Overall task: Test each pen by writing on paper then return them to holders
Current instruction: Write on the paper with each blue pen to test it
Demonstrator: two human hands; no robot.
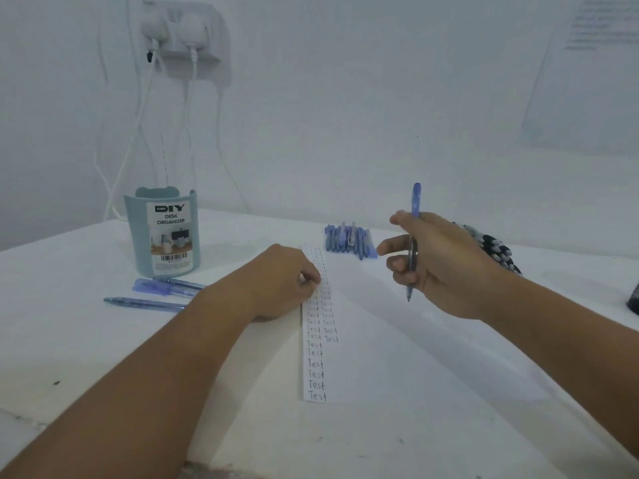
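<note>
Left hand [280, 281] pressed paper [316, 357], fingers curled; right hand [439, 264] gripped pen [413, 236] near-upright, tip down, mid-barrel hidden.

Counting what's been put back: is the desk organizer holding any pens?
Cannot tell. The desk organizer stands upright, no pens rising above its rim; its inside is hidden.

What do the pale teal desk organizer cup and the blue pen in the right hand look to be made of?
The pale teal desk organizer cup looks like matte moulded plastic: smooth even walls, rounded rim, paper label stuck on. The blue pen held in the right hand seems translucent glossy plastic, since light shows through its barrel; its tip is too small to judge.
</note>
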